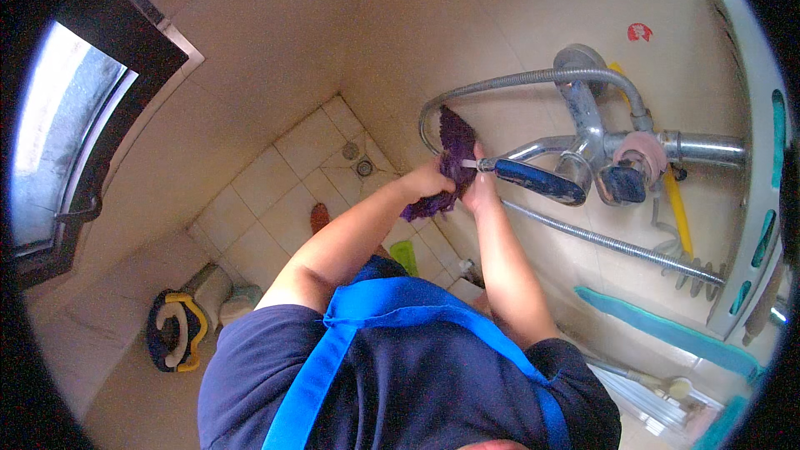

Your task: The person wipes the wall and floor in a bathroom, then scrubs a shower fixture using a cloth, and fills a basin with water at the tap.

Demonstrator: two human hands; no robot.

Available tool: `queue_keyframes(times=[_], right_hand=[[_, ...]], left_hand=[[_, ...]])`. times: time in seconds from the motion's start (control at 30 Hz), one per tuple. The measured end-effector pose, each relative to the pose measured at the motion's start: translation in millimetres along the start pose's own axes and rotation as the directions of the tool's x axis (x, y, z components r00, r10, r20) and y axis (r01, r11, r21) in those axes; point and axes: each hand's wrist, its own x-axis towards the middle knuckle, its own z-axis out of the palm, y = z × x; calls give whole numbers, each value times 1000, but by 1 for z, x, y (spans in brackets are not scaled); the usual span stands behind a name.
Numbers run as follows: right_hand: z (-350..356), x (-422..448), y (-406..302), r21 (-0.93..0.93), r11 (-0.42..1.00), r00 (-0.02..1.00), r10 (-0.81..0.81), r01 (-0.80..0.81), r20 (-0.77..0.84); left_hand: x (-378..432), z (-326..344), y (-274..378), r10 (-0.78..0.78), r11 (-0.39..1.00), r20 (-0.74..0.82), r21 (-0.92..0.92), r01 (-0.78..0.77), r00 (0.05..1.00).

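A wet-looking purple cloth [457,137] hangs bunched between my two hands, under the end of a chrome wall-mounted mixer tap [542,146]. A short pale stream of water [468,164] runs from the spout onto the cloth. My left hand [432,177] grips the cloth from its left side, fingers curled into the folds. On the other side, my right hand [480,190] holds the cloth just beneath the spout, its fingers partly hidden behind tap and cloth. The tap's lever handle [542,182] lies close to the right of that hand.
A flexible metal hose [500,81] loops around the tap; another length [600,234] crosses lower down. Floor drains [364,167] sit in the tiled corner. A window [69,125] is at left, a grey-and-teal rack [750,156] at right. A green object [404,256] lies below my arms.
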Motion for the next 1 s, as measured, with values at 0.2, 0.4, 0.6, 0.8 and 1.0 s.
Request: queue_keyframes(times=[0.2,0.4,0.6,0.8,1.0], right_hand=[[-50,55,0,61,989,986,124,-131,114],[24,1,36,98,987,975,-142,127,169],[19,4,38,-414,775,841,-539,478,-38],[-6,13,-5,225,913,941,-330,340,-81],[11,-1,21,376,894,930,-326,244,172]], left_hand=[[-5,-9,-11,485,684,165,540,-490,859],[72,-45,-86,185,769,-230,-572,-287,955],[19,23,-7,171,956,-219,-199,-215,961],[-7,15,9,158,856,-111,-480,-192,981],[32,-6,-39,-134,504,62,-855,122,989]])
